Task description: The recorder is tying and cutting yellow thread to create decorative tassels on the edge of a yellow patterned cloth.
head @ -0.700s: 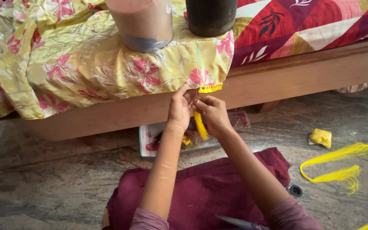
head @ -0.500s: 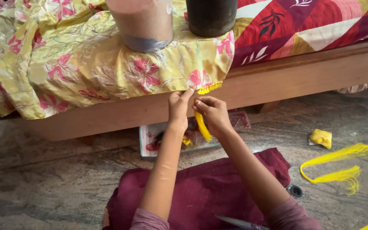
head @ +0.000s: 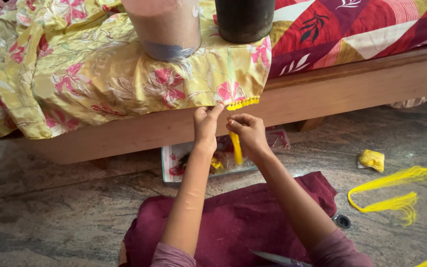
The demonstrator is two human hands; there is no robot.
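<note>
Left hand [head: 206, 123] pinches the hem of the yellow floral cloth [head: 100, 74] at the bed [head: 352, 84] edge, right by a yellow fringe [head: 243, 103] on it. Right hand [head: 247, 134] w/ fingers closed on a yellow tassel [head: 235, 147] hanging below. Loose yellow threads [head: 396, 190] on the floor [head: 50, 207], well apart.
</note>
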